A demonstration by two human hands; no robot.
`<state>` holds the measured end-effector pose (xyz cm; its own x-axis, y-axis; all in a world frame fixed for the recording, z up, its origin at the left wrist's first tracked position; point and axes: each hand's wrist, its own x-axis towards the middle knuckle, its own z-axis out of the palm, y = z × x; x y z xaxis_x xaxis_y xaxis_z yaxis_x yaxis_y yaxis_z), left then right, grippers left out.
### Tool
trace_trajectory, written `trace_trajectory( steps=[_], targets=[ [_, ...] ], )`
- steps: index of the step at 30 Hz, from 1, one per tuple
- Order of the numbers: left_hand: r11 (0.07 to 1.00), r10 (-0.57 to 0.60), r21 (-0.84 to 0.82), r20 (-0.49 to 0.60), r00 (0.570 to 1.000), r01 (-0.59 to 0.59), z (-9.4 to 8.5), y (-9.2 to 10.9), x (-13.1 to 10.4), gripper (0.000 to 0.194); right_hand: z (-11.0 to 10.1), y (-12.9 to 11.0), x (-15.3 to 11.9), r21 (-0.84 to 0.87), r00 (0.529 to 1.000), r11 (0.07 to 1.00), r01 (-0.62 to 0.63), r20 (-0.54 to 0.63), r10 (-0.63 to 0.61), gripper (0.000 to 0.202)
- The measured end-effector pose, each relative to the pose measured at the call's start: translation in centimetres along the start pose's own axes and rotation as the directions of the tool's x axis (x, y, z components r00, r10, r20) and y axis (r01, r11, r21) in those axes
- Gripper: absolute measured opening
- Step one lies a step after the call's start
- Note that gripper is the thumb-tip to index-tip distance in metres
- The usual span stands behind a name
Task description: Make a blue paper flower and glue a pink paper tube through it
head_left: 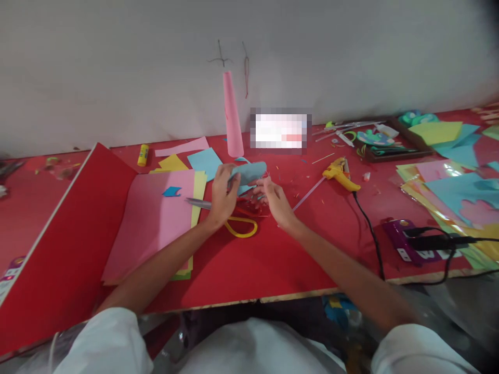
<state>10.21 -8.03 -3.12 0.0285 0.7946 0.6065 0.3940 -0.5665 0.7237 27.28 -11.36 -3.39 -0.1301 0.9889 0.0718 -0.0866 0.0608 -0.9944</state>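
Note:
A rolled light-blue paper piece (251, 170) is held in my left hand (224, 195), whose fingers and thumb wrap round its left end. My right hand (273, 200) is just right of and below the roll, its fingers curled; something thin may be at the fingertips, but it is too small to tell. Scissors with a yellow handle (244, 228) lie beneath my left hand, their blades pointing left over pink paper sheets (156, 208). A tall pink paper cone (233, 119) stands behind my hands near the wall.
On the red table (234, 275), a yellow glue gun (341, 174) lies right of my hands, its black cable running to a purple power strip (403, 234). A red board (74, 239) leans at the left. A glue stick (143, 155), dark tray (401, 156) and coloured papers (456, 182) lie around.

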Motion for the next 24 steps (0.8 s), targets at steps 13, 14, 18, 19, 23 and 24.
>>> trace_trajectory(
  steps=[13, 14, 18, 19, 23, 24],
  targets=[
    [0.934, 0.305, 0.192, 0.020, 0.952, -0.303, 0.3, -1.0, -1.2, 0.011, -0.2, 1.1, 0.5, 0.399, 0.983, 0.900, -0.177, 0.121, 0.139, 0.059],
    [0.933, 0.312, 0.183, 0.020, 0.950, -0.310, 0.3, -1.1, -1.2, 0.013, -0.4, 1.2, 0.5, 0.413, 0.983, 0.894, -0.176, 0.115, 0.141, 0.057],
    [0.933, 0.332, 0.133, 0.038, 0.943, -0.334, 0.3, -1.4, -1.1, 0.019, -0.9, 1.5, 0.8, 0.434, 0.985, 0.885, -0.170, 0.112, 0.134, 0.048],
    [0.935, 0.329, 0.126, 0.046, 0.943, -0.332, 0.3, -1.5, -1.0, 0.019, -1.0, 1.5, 0.9, 0.428, 0.985, 0.889, -0.165, 0.114, 0.129, 0.045],
    [0.936, 0.310, 0.146, 0.094, 0.946, -0.321, 0.3, -1.8, -1.0, 0.016, -1.3, 1.8, 1.2, 0.394, 0.991, 0.910, -0.131, 0.082, 0.108, 0.032],
    [0.932, 0.316, 0.151, 0.109, 0.943, -0.329, 0.4, -1.8, -1.0, 0.015, -1.4, 1.9, 1.3, 0.386, 0.992, 0.914, -0.125, 0.067, 0.108, 0.030]
  ],
)
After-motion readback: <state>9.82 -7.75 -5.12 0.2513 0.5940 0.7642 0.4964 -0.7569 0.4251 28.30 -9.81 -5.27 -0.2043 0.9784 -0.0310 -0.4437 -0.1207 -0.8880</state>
